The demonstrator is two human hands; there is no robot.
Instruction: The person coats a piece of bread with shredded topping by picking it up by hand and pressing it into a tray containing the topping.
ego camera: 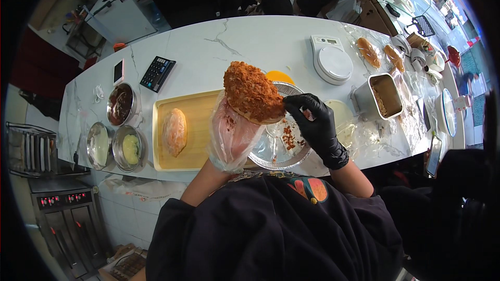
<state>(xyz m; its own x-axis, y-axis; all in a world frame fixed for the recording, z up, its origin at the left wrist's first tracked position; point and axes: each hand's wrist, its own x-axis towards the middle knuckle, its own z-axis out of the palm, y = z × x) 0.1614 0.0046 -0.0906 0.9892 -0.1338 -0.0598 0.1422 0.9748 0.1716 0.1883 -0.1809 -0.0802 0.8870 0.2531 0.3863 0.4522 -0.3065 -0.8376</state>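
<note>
My left hand (233, 132), in a clear plastic glove, holds a bread roll (254, 91) whose top is thickly coated in reddish-brown shreds. At the roll's right tip are the bent fingers of my right hand (312, 119), in a black glove; whether they pinch the bread or only touch it is hard to tell. Beneath both hands lies a round foil tray (269, 156) with loose reddish-brown crumbs (290, 137) in it. Left of my hands, another roll with a pale, glossy coating (174, 132) rests on a yellow rectangular tray (201, 125).
Metal bowls stand at the left: one with dark contents (120, 105), one whitish (98, 145), one pale yellow (131, 149). Behind are a phone (118, 72), a calculator (158, 73) and a kitchen scale (334, 60). Right are a metal tin (384, 95) and bagged rolls (368, 52).
</note>
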